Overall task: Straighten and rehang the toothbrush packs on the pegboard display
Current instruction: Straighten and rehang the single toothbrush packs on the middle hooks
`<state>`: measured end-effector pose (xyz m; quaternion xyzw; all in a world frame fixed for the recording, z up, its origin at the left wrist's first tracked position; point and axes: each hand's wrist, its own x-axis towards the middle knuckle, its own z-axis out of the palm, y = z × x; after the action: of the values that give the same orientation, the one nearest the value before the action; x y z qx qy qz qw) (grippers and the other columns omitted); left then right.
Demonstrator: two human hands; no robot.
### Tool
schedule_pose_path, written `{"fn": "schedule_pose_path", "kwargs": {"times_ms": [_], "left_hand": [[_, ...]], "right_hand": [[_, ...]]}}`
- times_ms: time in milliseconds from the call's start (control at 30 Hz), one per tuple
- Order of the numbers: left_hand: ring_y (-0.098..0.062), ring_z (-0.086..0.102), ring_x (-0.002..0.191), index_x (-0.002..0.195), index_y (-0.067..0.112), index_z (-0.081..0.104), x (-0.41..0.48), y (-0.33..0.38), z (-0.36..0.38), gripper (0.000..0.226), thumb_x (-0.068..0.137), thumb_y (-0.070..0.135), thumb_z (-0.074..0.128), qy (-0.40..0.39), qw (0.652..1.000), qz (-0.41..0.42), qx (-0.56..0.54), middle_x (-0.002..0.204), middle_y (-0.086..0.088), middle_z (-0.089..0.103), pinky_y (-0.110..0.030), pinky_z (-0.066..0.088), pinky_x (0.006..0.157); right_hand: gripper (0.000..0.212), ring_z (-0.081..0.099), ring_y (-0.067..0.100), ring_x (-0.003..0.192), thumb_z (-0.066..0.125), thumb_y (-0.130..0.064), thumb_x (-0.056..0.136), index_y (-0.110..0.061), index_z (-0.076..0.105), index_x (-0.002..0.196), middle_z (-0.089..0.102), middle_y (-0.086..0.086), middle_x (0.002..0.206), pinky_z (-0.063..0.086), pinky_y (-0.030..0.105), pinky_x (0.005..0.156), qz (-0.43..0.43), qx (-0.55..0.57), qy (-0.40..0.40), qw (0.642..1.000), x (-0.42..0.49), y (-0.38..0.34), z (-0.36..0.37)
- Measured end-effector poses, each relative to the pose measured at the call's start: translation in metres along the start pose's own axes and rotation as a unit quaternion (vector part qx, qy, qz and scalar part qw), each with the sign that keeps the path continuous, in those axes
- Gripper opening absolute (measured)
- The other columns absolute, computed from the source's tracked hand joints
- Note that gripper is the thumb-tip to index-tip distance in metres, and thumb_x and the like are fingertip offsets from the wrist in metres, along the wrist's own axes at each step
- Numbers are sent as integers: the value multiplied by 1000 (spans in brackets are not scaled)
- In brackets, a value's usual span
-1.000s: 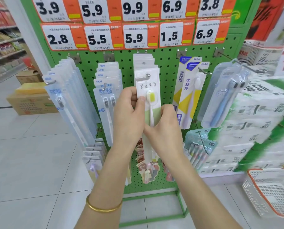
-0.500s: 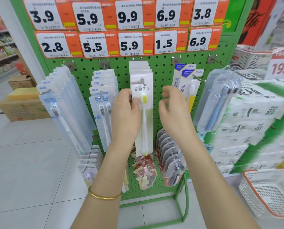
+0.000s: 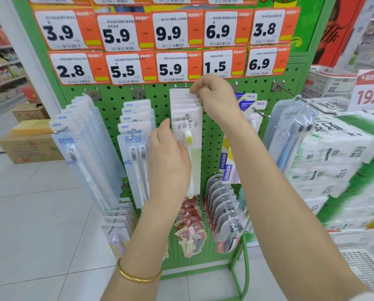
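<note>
A green pegboard [image 3: 212, 135] carries rows of toothbrush packs on metal hooks. In the middle hangs a stack of white packs [image 3: 187, 118], the front one showing a yellow-headed brush. My left hand [image 3: 168, 161] holds the left edge of that front pack, thumb on its face. My right hand [image 3: 216, 96] is raised at the top of the stack, fingertips pinching the upper edge of the rear packs. Blue-labelled double-brush packs [image 3: 136, 144] hang to the left, long clear packs [image 3: 81, 148] further left, and blue-and-yellow packs [image 3: 247, 105] sit behind my right wrist.
Orange price tags [image 3: 170, 68] line the board's top. Smaller carded items [image 3: 225, 209] hang low on the board. Stacked tissue bales [image 3: 338, 166] and white baskets [image 3: 364, 261] crowd the right. Cardboard boxes [image 3: 29, 146] sit on the tiled floor at left.
My right hand rose from beside the front pack to the top of the middle stack and now pinches the rear packs. My left hand stayed on the front pack's left edge.
</note>
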<state>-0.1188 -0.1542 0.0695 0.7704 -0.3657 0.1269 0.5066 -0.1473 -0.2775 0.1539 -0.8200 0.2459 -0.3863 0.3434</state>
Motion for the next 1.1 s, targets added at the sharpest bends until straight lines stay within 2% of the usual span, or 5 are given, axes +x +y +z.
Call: {"fn": "schedule_pose_path", "kwargs": {"times_ms": [233,400,533,867,1100], "left_hand": [[-28,38,129,146,3,22,-12,9,-2,57,95,10,48,32,999,19,8,141,-15,33,-44,38,104],[-22,27,137,147,6,19,-18,15,-4,61,94,7,48,30,999,29,6,147,-12,26,-20,24,105],[-23,29,136,147,6,19,-18,16,-2,62,93,6,49,28,999,34,-15,146,-13,25,-27,29,110],[-24,30,135,146,5,22,-18,13,3,62,90,0,50,56,996,48,-48,145,-12,27,-39,33,111],[-21,33,131,141,2,30,-23,16,5,60,85,-4,50,104,990,73,-66,141,-12,31,-24,29,111]], "right_hand": [[26,51,1,80,46,-10,91,-6,71,91,62,-3,94,38,15,67,30,75,-30,996,-1,3,7],[27,56,-1,87,46,-9,92,-6,73,94,66,-3,98,46,21,80,28,159,-30,986,-7,12,6],[30,58,10,103,42,-6,93,-9,72,95,67,1,109,46,32,95,16,183,-19,983,-9,19,8],[32,56,9,103,37,-3,95,-9,68,99,61,-5,104,45,31,95,-36,147,14,988,-13,25,9],[33,44,3,105,33,-2,98,-2,63,113,50,1,112,27,-2,86,-70,63,46,994,-28,30,8]]}}
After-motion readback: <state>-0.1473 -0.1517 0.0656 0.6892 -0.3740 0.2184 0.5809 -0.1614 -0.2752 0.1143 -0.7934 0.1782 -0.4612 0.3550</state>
